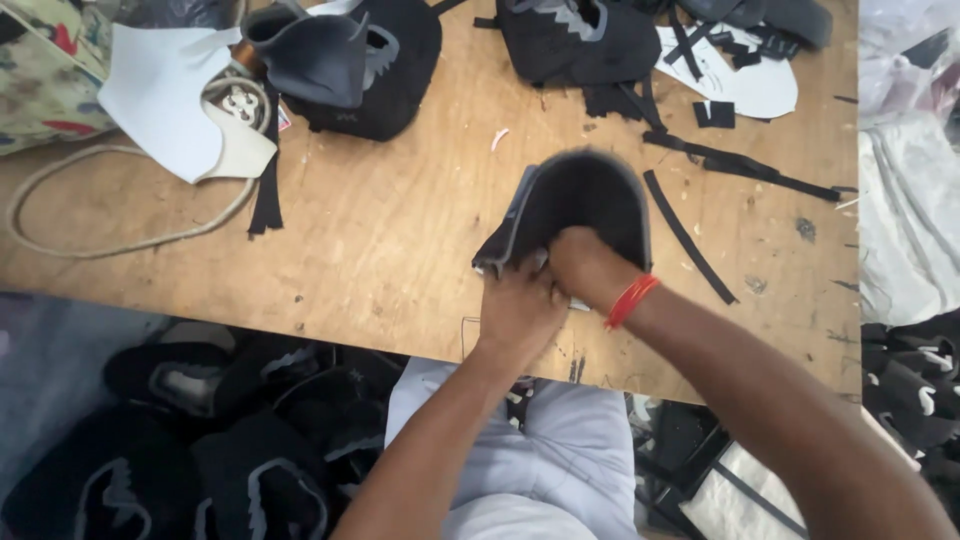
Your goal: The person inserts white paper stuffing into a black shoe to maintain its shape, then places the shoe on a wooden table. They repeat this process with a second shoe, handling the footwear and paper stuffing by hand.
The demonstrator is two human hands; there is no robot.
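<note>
Near the desk (380,250) front edge, I have both hands closed on the black shoe upper (580,205): left hand (520,310) pinching its grey lower rim, right hand (585,265) gripping beside it. Best I keep the folded edge taut and aligned.

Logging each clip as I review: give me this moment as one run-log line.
left hand: grips black shoe upper | right hand: grips same upper, red wristband | surface: wooden table | nearby: black strip

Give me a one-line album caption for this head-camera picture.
Two hands, left and right, grip a curved black shoe upper over a wooden table.
</note>
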